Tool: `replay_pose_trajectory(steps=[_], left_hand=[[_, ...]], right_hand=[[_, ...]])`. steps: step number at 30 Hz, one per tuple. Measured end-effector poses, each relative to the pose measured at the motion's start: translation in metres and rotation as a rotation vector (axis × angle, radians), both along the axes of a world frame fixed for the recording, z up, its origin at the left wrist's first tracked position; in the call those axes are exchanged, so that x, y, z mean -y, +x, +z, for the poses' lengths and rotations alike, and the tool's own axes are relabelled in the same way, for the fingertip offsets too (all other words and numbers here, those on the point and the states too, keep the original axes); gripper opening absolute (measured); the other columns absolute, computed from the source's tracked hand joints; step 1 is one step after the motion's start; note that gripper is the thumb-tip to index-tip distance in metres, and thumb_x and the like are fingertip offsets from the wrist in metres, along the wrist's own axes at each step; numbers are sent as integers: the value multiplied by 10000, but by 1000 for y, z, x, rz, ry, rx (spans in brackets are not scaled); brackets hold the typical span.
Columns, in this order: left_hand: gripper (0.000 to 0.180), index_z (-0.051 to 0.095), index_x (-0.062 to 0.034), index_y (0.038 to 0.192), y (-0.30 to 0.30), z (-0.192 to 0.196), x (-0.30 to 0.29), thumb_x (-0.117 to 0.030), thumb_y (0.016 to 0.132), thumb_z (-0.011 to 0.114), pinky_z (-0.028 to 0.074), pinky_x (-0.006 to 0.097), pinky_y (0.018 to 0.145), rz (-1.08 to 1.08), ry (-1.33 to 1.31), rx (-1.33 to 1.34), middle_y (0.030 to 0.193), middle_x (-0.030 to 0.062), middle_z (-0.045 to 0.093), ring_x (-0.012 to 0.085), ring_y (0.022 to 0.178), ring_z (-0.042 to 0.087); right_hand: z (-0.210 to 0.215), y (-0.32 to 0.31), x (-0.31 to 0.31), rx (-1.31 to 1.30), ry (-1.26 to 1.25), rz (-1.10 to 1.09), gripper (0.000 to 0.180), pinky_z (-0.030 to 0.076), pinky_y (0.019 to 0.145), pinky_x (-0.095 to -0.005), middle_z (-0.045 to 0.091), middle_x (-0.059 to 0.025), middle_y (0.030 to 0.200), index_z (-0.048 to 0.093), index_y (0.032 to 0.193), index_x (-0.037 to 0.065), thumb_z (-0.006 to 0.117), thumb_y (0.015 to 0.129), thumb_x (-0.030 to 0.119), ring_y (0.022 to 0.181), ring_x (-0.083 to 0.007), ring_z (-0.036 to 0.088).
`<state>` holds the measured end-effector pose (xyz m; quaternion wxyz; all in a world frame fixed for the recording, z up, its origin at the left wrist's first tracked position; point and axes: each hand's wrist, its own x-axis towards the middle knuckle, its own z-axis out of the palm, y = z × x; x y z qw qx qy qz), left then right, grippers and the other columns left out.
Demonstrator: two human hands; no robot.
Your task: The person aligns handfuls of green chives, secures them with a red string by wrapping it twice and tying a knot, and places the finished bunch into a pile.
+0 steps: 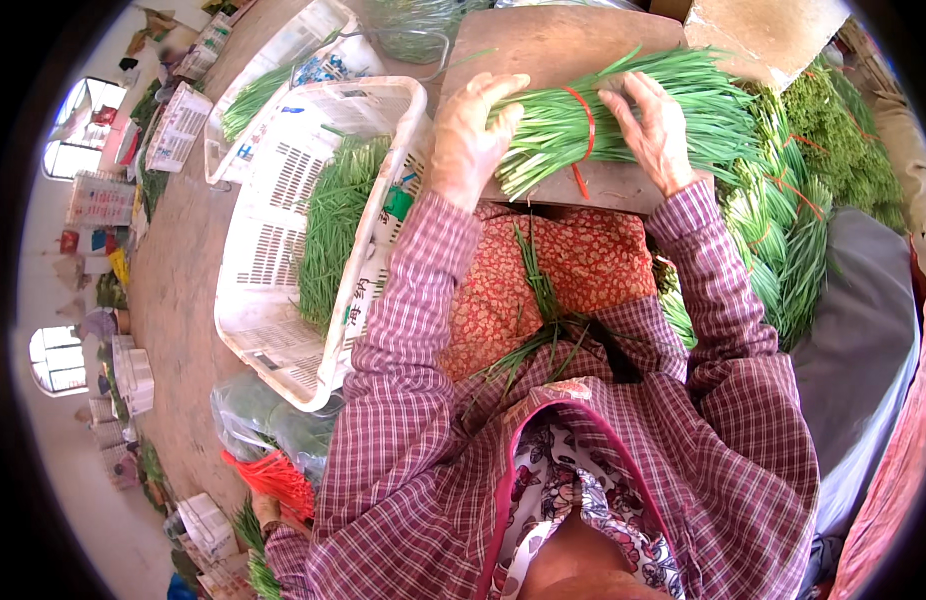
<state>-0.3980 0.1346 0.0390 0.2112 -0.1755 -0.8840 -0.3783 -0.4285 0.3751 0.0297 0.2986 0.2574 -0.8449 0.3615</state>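
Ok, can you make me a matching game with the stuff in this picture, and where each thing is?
Things:
1. Bundle of green stalks
2. White plastic crate
3. Red tie strings
4. Loose green stalks

Places:
A. On the person's lap
B. Between the left hand and right hand, on a board
C. On the floor to the person's left, with greens inside
D. Low down on the left, near a clear bag

Pairs: 1-B, 2-C, 3-D, 4-A
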Motion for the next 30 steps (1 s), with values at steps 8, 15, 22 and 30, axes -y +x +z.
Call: replay_pose_trajectory(steps=[8, 15, 22, 30], left_hand=[[215, 728, -96, 1000, -39, -12, -1, -94, 788, 694, 463, 341, 941, -187, -80, 51, 1019, 57, 686, 222, 1026, 607], [141, 677, -55, 952, -42, -20, 0, -118, 826, 685, 469, 332, 929, -266, 68, 32, 980, 44, 680, 194, 985, 623], [166, 637, -25, 1024, -45, -26, 14, -116, 889, 668, 496, 298, 894, -418, 784, 358, 924, 66, 686, 146, 914, 643], [263, 659, -67, 1048, -19, 10, 86, -240, 857, 712, 534, 339, 783, -718, 1103, 362, 856, 30, 667, 135, 806, 633]], right_hand=[[-26, -47, 5, -128, 106, -36, 185, 491, 787, -398, 633, -128, 929, 642, 989, 38, 642, 877, 185, 882, -346, 592], [-31, -48, 8, -162, 128, -69, 173, 493, 768, -401, 625, -100, 899, 655, 971, 69, 633, 882, 216, 855, -322, 590], [-35, -51, 8, -194, 161, -141, 177, 496, 762, -385, 626, -81, 897, 666, 967, 92, 600, 906, 245, 856, -304, 590], [-35, -51, 8, -149, 163, -134, 179, 495, 763, -388, 625, -81, 894, 661, 956, 92, 591, 916, 252, 861, -305, 592]])
